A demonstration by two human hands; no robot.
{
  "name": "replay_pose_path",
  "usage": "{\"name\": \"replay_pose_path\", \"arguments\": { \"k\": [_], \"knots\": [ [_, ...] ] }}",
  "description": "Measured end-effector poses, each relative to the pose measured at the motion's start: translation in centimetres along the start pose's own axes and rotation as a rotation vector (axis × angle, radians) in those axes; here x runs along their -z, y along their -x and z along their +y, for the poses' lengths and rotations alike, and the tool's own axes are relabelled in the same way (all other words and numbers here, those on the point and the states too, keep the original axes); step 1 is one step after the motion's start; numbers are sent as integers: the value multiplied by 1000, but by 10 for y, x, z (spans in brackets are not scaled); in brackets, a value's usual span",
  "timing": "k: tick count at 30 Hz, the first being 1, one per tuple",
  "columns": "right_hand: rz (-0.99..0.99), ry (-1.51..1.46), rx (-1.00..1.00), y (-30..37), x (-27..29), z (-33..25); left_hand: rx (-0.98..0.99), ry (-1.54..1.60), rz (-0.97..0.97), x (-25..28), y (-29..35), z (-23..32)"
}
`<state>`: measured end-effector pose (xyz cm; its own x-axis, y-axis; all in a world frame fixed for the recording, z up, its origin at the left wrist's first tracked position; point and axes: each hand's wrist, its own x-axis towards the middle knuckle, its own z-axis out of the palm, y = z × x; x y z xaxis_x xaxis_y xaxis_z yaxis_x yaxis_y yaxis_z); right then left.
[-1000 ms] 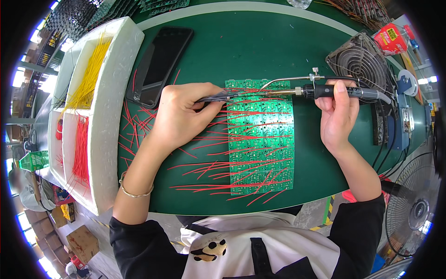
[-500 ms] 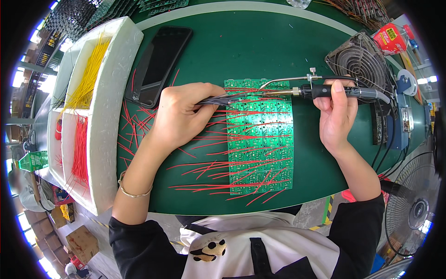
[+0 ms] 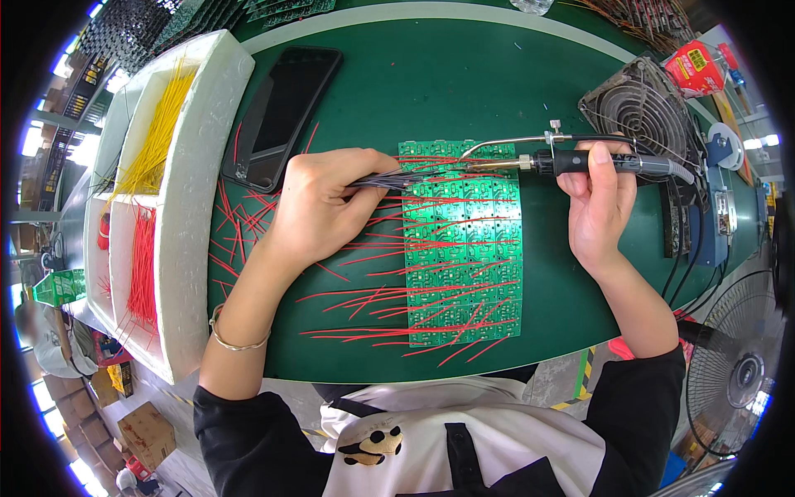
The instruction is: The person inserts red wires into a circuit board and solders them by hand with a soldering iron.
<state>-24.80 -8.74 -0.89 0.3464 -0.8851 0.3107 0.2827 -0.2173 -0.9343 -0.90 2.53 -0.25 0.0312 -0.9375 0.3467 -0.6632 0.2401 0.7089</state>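
My left hand [image 3: 323,203] is closed round a bundle of black wires [image 3: 387,180], whose ends reach over the upper part of a green circuit board panel [image 3: 464,277]. In my right hand [image 3: 602,199] is a soldering iron [image 3: 571,161] with a thin curved metal feed tube [image 3: 505,142] clamped above it. The iron's tip points left and meets the board near the ends of the black wires; exact contact is too small to tell. Several red wires [image 3: 389,291] lie in rows across the panel, sticking out past its left edge.
At left stands a white foam box [image 3: 192,207] with yellow wires [image 3: 161,124] and red wires [image 3: 142,265]. Beside it lies a black phone [image 3: 286,116]. A dusty fan [image 3: 642,116], a red-labelled bottle [image 3: 696,70] and a blue device with a spool [image 3: 723,190] stand at right.
Almost nothing differs. The board panel has shifted very slightly left, and both hands keep their hold in nearly the same place.
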Motion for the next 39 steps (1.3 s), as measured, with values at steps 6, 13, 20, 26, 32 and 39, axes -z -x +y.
{"name": "replay_pose_path", "arguments": {
  "k": [6, 13, 20, 26, 32, 39],
  "knots": [
    [5, 45, -12, 0, -1, -1, -15, 0, 3, 0, -1, 1],
    [-12, -33, 4, 0, 3, 2, -21, 3, 13, -1, -1, -2],
    [-9, -30, -2, 0, 1, 1, -36, -58, 31, -1, -2, 0],
    [-2, 61, -15, 0, -1, -1, -35, -49, 26, -1, -2, 0],
    [7, 76, -8, 0, -2, 0, -38, -13, 36, -2, -1, -3],
    [-22, -19, 35, 0, 4, 3, -40, -20, 38, -3, -1, -3]
  ]
}}
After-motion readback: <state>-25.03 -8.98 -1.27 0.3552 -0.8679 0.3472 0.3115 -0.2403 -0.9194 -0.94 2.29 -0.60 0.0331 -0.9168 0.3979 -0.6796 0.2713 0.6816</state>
